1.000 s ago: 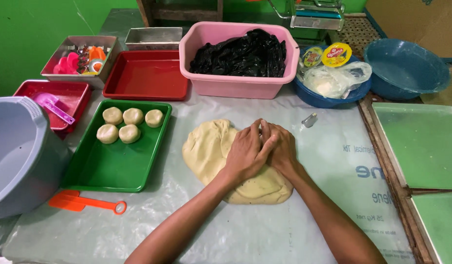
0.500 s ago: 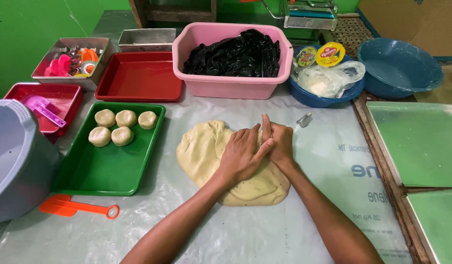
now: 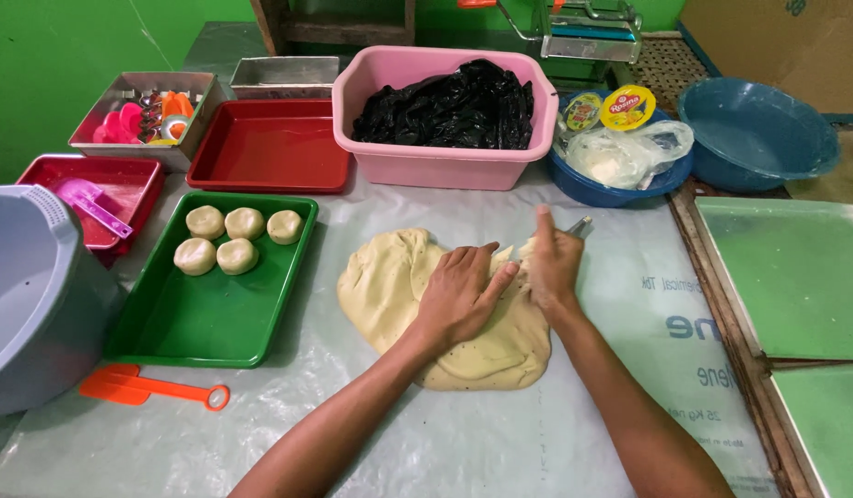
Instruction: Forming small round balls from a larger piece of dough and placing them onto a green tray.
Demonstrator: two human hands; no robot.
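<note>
From my remote seat I saw the left hand pressed flat on the big pale slab of soft dough, its grip released, fingers spread over the dough's top edge. The right hand stood just beside it, touching the dough's upper right rim, fingers pinched on a small lump of that same dough with one finger raised. The dough lay mid-surface on the clear plastic sheet bearing blue print at its right side.

Left of the dough sat a green rectangular tray holding five round dough balls in its far end. An orange plastic scraper lay near the tray's front edge. Behind the dough stood a pink plastic tub filled with crumpled black plastic bags. To its right, a blue round basin carried a clear knotted bag and two round lids, one yellow with a red label, one greenish.
</note>
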